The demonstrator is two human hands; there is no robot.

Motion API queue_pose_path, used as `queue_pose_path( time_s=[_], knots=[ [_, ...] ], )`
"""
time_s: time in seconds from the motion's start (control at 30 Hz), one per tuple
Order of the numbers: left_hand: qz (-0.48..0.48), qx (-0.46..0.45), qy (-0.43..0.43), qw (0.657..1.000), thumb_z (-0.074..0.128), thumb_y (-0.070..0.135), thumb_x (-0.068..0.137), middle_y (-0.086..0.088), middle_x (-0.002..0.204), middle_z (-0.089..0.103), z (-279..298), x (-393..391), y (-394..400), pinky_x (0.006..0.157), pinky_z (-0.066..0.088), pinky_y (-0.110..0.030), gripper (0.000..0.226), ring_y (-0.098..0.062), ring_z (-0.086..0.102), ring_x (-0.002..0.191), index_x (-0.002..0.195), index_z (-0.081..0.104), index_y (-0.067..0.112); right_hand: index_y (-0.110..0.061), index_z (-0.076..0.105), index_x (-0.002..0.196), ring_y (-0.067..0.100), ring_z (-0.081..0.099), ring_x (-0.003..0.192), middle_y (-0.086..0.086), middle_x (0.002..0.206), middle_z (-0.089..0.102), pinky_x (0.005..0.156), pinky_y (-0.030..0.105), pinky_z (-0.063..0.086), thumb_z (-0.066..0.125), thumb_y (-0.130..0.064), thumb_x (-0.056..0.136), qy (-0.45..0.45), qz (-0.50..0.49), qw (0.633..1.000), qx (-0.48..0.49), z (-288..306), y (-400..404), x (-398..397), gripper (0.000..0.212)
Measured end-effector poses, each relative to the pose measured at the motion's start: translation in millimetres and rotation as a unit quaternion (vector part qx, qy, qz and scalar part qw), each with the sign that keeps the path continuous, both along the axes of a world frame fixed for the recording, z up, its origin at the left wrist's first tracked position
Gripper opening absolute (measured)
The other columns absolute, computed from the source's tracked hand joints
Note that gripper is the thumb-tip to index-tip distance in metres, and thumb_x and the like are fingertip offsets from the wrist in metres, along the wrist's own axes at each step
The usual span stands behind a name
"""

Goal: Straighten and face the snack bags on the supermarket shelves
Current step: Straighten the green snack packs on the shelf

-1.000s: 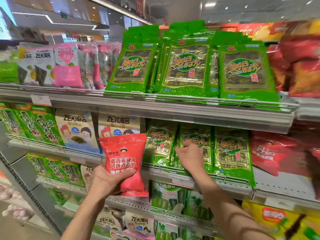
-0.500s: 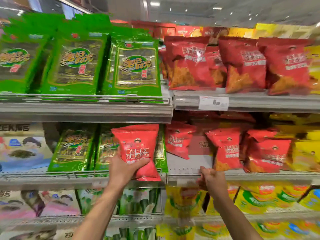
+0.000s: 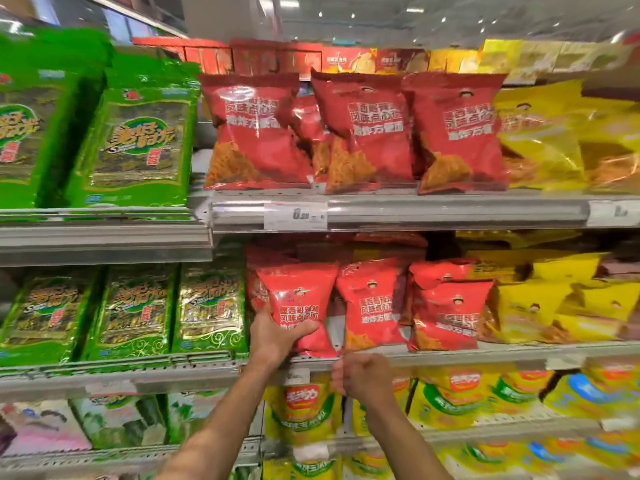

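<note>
Red snack bag [image 3: 298, 306]: gripped low in my left hand [image 3: 273, 336], thumb across its front and fingers behind, so the printed face points outward as it goes into the leftmost gap of the red row.
Landmark: middle shelf rail [image 3: 450, 358]; the bag's bottom seam sits just above it, upright, touching the neighbouring red bag [image 3: 372, 306] to its right.
Right hand [image 3: 360, 375]: curled in a loose fist just below that rail, holding nothing I can make out.
Shelf contents: red bags above the rail, yellow bags [image 3: 540, 306] further right along it, green seaweed packs [image 3: 131, 310] to its left.
Judgement: placement is nearly finished; it needs seating square.
</note>
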State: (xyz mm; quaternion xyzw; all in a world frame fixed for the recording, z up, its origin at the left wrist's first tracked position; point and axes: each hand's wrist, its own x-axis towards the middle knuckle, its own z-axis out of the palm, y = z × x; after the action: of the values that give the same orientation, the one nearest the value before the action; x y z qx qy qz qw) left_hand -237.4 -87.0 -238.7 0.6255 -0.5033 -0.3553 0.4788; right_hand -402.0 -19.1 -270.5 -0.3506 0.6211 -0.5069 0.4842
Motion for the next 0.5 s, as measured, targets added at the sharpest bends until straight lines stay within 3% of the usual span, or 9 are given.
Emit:
queue_pose_path(
  time_s=[0.07,0.13,0.23,0.3,0.37,0.43,0.5],
  knots=[
    [-0.005,0.013,-0.018,1.0,0.099,0.039,0.045,0.005,0.089,0.073,-3,2,-1,0.075,0.058,-0.029,0.074,-0.006,0.068,0.076,0.109,0.066,0.022,-0.003,0.07,0.062,0.022,0.064,0.049,0.012,0.055,0.066,0.05,0.031,0.051,0.057,-0.012,0.102,-0.008,-0.011,1.0,-0.012,2,4,2,0.043],
    [-0.025,0.028,-0.036,0.999,0.098,0.04,0.048,0.008,0.089,0.072,-2,5,-2,0.065,0.053,-0.015,0.077,-0.003,0.067,0.076,0.114,0.066,0.019,0.0,0.072,0.068,0.021,0.067,0.051,0.013,0.057,0.069,0.051,0.03,0.054,0.059,-0.016,0.102,-0.008,-0.021,1.0,-0.01,6,7,5,0.04],
    [-0.043,0.035,-0.059,0.997,0.096,0.046,0.049,0.014,0.083,0.069,1,8,-2,0.054,0.044,-0.006,0.072,0.005,0.064,0.071,0.109,0.068,0.017,0.003,0.074,0.072,0.021,0.068,0.053,0.013,0.061,0.072,0.052,0.029,0.056,0.062,-0.023,0.101,-0.01,-0.034,0.999,-0.001,9,10,9,0.042],
    [-0.05,0.033,-0.07,0.996,0.094,0.055,0.044,0.01,0.086,0.072,2,10,1,0.059,0.048,-0.01,0.078,0.001,0.067,0.073,0.108,0.068,0.018,0.003,0.072,0.071,0.019,0.067,0.05,0.012,0.059,0.07,0.048,0.026,0.054,0.061,-0.021,0.102,-0.022,-0.039,0.999,0.003,10,12,10,0.04],
    [-0.066,0.037,-0.074,0.994,0.088,0.064,0.036,0.004,0.097,0.075,1,13,2,0.073,0.056,-0.023,0.092,-0.008,0.07,0.083,0.112,0.066,0.017,0.003,0.072,0.072,0.019,0.066,0.049,0.013,0.059,0.07,0.047,0.026,0.053,0.061,-0.02,0.102,-0.033,-0.046,0.998,0.01,12,13,11,0.039],
    [-0.087,0.04,-0.058,0.994,0.088,0.062,0.035,-0.001,0.107,0.073,2,18,7,0.088,0.058,-0.035,0.101,-0.014,0.071,0.092,0.12,0.059,0.014,0.003,0.072,0.074,0.02,0.066,0.049,0.013,0.06,0.07,0.048,0.026,0.054,0.061,-0.018,0.102,-0.033,-0.05,0.998,0.018,12,13,11,0.037],
    [-0.095,0.038,-0.05,0.993,0.089,0.058,0.041,-0.003,0.113,0.071,5,20,15,0.09,0.057,-0.037,0.107,-0.016,0.069,0.097,0.129,0.05,0.012,0.005,0.072,0.077,0.021,0.066,0.05,0.013,0.061,0.071,0.049,0.027,0.055,0.06,-0.017,0.102,-0.034,-0.053,0.998,0.021,11,14,11,0.035]
  ],
)
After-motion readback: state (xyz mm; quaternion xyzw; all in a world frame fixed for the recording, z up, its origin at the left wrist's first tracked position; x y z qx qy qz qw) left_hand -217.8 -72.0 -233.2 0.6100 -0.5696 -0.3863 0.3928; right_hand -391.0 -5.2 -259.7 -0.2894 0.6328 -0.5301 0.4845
